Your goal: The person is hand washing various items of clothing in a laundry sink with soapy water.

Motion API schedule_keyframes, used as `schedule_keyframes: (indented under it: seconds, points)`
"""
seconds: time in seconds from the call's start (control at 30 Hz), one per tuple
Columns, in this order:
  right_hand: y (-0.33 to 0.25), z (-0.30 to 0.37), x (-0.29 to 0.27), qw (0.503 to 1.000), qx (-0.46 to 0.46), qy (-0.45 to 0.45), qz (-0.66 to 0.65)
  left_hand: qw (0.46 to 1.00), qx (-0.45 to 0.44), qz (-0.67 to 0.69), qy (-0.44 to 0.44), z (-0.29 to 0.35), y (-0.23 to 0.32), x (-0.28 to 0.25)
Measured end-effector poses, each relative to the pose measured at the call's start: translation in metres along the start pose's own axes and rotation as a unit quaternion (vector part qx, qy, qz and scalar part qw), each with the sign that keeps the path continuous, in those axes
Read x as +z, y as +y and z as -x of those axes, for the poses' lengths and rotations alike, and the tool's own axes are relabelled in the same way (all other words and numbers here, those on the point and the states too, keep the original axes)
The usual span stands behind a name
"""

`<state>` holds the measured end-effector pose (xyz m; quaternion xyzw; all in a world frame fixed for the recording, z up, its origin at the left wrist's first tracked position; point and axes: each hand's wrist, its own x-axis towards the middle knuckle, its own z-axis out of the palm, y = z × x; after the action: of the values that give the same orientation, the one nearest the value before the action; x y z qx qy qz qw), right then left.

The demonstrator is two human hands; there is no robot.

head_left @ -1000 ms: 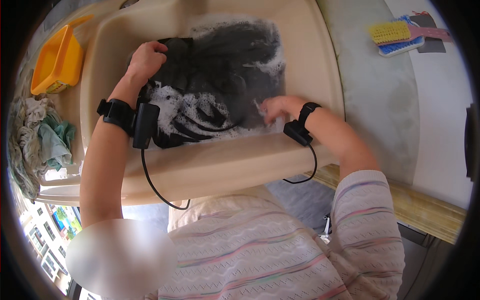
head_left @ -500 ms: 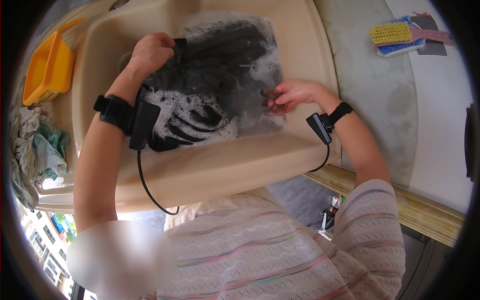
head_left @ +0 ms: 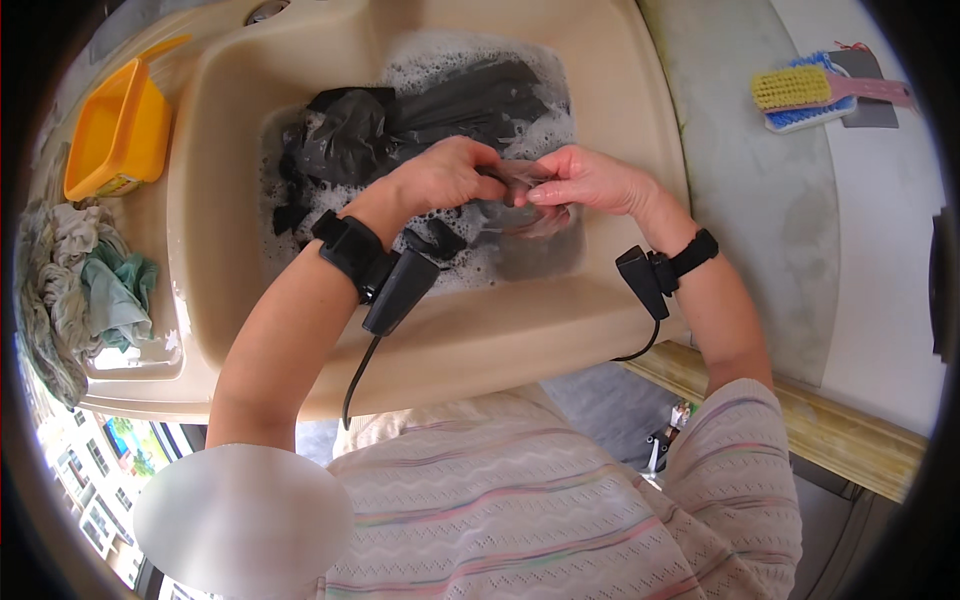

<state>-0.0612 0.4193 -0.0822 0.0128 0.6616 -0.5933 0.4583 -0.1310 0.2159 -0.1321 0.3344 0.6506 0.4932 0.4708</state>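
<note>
Both hands meet over the right-hand part of a beige washbasin (head_left: 225,215), with a sheer dark piece of fabric (head_left: 517,172) stretched in the short gap between them. The left hand (head_left: 440,178) has its thumb and fingers closed on the fabric's left side. The right hand (head_left: 600,182) pinches the right side between thumb and forefinger, its lower fingers curled beneath; how far the fabric wraps them cannot be told. The fabric lies between the two sets of fingertips, just above the cloudy water (head_left: 540,262). Beyond and to the left of the left hand, a dark garment (head_left: 350,135) lies bunched among white suds (head_left: 420,72); whether the sheer fabric belongs to it cannot be told.
</note>
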Motion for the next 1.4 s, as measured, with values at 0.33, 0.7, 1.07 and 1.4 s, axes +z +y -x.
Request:
schedule_keyframes:
  seconds: [0.33,0.7,1.07,1.4]
  points:
    - [0.027,0.011,-0.018,0.982,0.081,0.160,0.064,0.941,-0.041,0.272,0.198,0.043,-0.018,-0.040]
    - [-0.017,-0.027,0.046,0.991,0.010,0.072,0.108,0.965,0.003,0.006,0.263,0.154,0.038,-0.086]
    - [0.061,-0.100,-0.075,0.752,-0.013,0.392,0.530,0.909,-0.148,-0.335,0.198,0.176,0.024,-0.091]
    - [0.063,-0.117,-0.063,0.949,0.040,0.266,0.166,0.856,-0.164,-0.452,0.188,0.029,-0.052,-0.061]
